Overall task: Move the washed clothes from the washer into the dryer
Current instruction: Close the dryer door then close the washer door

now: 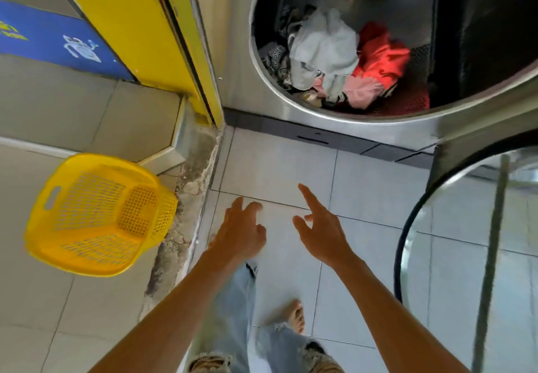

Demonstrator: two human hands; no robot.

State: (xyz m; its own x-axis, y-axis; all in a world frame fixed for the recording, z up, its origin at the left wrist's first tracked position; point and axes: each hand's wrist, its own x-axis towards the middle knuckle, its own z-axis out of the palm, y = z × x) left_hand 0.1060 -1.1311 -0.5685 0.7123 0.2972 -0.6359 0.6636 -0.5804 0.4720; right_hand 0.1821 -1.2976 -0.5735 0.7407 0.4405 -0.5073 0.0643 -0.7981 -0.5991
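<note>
A steel machine drum stands open at the top right. Inside lies a heap of clothes: pale grey, red, pink and patterned pieces. My left hand and my right hand hang empty over the white floor tiles, well below the drum opening. Their fingers are spread and loosely bent, and neither hand touches anything. A yellow plastic laundry basket lies tilted on the floor at the left, with nothing in it.
The round glass door is swung open at the right, close to my right forearm. A yellow panel and a raised tiled step border the left side. My legs and a bare foot show below.
</note>
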